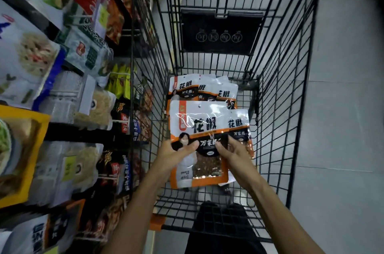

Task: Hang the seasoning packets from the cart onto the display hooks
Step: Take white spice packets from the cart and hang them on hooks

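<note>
I'm at the pick-up step. Both hands are over the cart [291, 108], holding a small fan of seasoning packets just above its floor, and nothing has gone to the display yet.

My left hand [178, 153] grips the front packet [199, 127] at its 8 o'clock edge, with the thumb lying across the printed face and the fingers hidden behind. My right hand [235, 155] pinches it from 4 o'clock in the same way, thumb on the front. A second packet [239, 123] peeks out behind it toward 3 o'clock. I can't tell how many more are in the fan.

The loose packets [199, 88] lie overlapped on the cart floor at 12 o'clock from my hands.

The front packet is a flat, glossy pouch. It is white above, with bold black characters and orange trim, and a clear window low down shows brownish spice. It has a small punched hole near the top edge.

The display [89, 50] is at 9 o'clock, crowded with hung goods, and the hooks are mostly hidden. Next, I judge, I need to swing left, find a free hook and thread that hole onto it. The glossy film may slip.
</note>
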The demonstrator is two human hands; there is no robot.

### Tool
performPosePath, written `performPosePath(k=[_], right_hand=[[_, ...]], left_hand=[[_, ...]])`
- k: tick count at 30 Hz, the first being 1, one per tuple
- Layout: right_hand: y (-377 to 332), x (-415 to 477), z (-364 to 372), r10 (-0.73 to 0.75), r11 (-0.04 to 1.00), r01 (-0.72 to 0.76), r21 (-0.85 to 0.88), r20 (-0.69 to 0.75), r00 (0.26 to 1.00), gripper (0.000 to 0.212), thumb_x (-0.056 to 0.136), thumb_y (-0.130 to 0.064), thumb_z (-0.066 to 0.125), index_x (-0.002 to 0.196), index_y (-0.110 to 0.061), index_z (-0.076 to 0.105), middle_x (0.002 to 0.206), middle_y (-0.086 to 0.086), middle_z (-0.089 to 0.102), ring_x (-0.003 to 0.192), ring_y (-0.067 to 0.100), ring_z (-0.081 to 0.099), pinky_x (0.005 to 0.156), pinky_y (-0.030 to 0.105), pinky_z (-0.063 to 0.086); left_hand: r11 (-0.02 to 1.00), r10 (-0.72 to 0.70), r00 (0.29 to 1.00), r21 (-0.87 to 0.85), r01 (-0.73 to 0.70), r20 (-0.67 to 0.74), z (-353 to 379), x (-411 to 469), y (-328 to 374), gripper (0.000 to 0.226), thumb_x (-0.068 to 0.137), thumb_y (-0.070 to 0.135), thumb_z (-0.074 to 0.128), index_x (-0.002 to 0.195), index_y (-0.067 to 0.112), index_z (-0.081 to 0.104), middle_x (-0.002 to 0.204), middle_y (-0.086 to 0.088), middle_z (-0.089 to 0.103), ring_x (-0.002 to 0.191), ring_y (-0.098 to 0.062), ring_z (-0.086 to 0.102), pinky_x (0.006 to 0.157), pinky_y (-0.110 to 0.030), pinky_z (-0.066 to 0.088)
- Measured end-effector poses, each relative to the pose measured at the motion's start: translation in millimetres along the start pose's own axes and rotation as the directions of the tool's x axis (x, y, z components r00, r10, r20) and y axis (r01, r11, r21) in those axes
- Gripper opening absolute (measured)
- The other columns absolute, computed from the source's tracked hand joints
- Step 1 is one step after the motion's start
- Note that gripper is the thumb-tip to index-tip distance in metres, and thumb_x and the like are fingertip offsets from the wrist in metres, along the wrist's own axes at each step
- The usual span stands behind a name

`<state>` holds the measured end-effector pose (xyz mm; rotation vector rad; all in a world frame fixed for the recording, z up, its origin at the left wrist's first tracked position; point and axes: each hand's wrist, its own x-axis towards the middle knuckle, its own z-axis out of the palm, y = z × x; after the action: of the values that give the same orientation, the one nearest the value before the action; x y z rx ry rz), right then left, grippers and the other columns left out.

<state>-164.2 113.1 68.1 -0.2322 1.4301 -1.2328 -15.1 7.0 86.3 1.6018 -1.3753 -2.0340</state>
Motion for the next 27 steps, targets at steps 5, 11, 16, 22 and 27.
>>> performPosePath(k=[5,11,16,22,27], right_hand=[[26.0,49.5,-21.2,0.008,0.996,-0.029,-0.085,-0.235,0.972,0.016,0.095,-0.022,0.057,0.1,-0.008,0.064,0.104,0.009,0.068,0.1,0.023,0.064,0.086,0.036,0.054],[71.8,124.8,-73.9,-0.012,0.84,-0.282,-0.464,-0.534,0.845,0.027,0.09,-0.018,0.065,0.11,-0.001,0.062,0.109,0.018,0.068,0.099,0.032,0.066,0.085,0.041,0.055],[102.3,148.6,-94.4,0.042,0.625,-0.468,-0.625,-0.572,0.82,0.084,0.084,-0.039,0.071,0.14,0.005,0.027,0.14,0.027,0.035,0.132,0.042,0.035,0.107,0.05,0.037],[100.8,153.5,-91.3,-0.026,0.592,-0.497,-0.635,-0.631,0.775,0.096,0.073,-0.037,0.082,0.14,0.002,0.025,0.139,0.026,0.037,0.132,0.04,0.034,0.107,0.049,0.034],[92.9,148.0,-79.2,-0.016,0.577,-0.586,-0.569,-0.725,0.688,0.088,0.064,-0.044,0.087,0.127,0.003,0.047,0.129,0.022,0.049,0.123,0.037,0.045,0.102,0.046,0.042]], left_hand=[[0.997,-0.077,0.992,-0.014,0.076,-0.099,1.6,26.6,-26.6,0.025,0.071,0.018,0.081,0.092,0.015,0.068,0.079,0.005,0.074,0.078,-0.012,0.07,0.061,-0.018,0.053],[0.997,-0.073,0.977,-0.011,0.073,-0.199,2.7,49.6,-43.5,0.022,0.081,0.006,0.073,0.075,0.017,0.055,0.047,0.018,0.062,0.045,0.011,0.058,0.038,-0.008,0.04],[0.992,-0.119,0.97,-0.053,0.111,-0.211,-4.7,60.8,-53.8,0.022,0.08,0.009,0.074,0.077,0.018,0.054,0.065,0.009,0.065,0.046,0.008,0.06,0.038,-0.01,0.043],[0.991,-0.135,0.963,-0.05,0.127,-0.232,-7.8,61.9,-57.9,0.039,0.08,0.017,0.075,0.074,0.028,0.038,0.062,0.019,0.054,0.049,0.005,0.055,0.043,-0.014,0.042],[0.99,-0.137,0.966,-0.062,0.126,-0.219,-8.1,59.6,-54.9,0.03,0.079,0.014,0.075,0.075,0.023,0.047,0.05,0.016,0.063,0.042,0.012,0.056,0.038,-0.011,0.043]])
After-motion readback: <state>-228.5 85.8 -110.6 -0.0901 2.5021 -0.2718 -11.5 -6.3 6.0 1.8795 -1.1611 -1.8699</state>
